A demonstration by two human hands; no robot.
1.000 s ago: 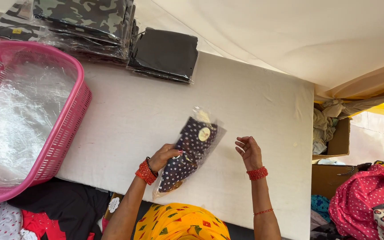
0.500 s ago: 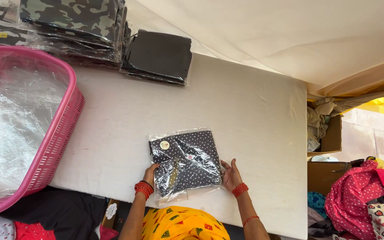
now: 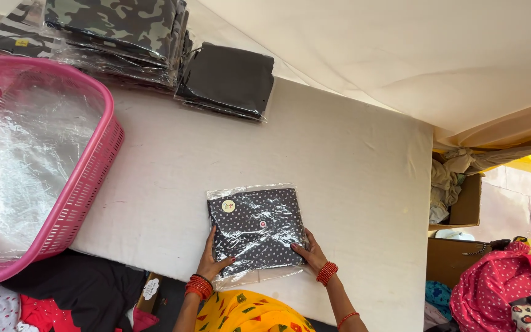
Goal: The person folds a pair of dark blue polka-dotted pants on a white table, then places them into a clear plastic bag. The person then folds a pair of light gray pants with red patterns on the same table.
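Both hands, left hand (image 3: 212,261) and right hand (image 3: 310,251), press open-palmed on the dotted packet (image 3: 256,227); slippery plastic could slide toward six o'clock, off the table (image 3: 351,166).

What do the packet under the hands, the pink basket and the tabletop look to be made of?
Packet: dark dotted cloth, folded, in a clear glossy plastic bag; glare and crinkles show the film. Both the left hand and right hand rest on its near corners.
Basket: rigid pink plastic with slotted moulded walls, holding clear film.
Tabletop: matt whitish cover, probably cloth; faint creases.
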